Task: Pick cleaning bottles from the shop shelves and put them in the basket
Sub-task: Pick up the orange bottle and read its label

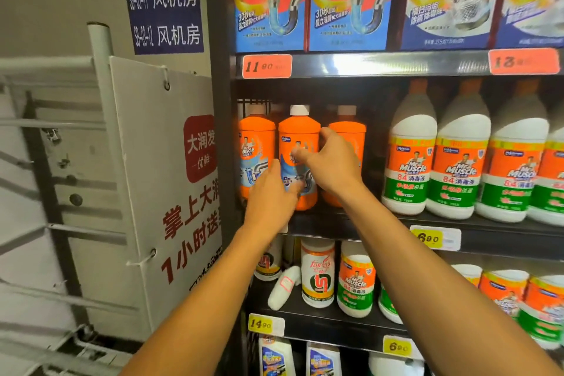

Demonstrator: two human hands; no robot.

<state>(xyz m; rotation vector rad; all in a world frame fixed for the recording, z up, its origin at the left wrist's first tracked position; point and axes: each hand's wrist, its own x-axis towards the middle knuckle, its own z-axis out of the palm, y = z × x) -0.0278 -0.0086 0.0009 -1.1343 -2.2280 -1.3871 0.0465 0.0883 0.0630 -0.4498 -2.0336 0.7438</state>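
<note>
Glossy orange plastic bottle (299, 159) w/ smooth white cap, glossy cardboard boxes (270, 0), dark matt metal shelf (381, 65).

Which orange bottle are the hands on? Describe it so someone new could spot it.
Find the middle shelf, under the drain-cleaner boxes. At its left end stand three orange Mr Muscle bottles; it is the middle orange bottle. It stands further forward than its two neighbours, with the left hand and right hand around it.
</note>
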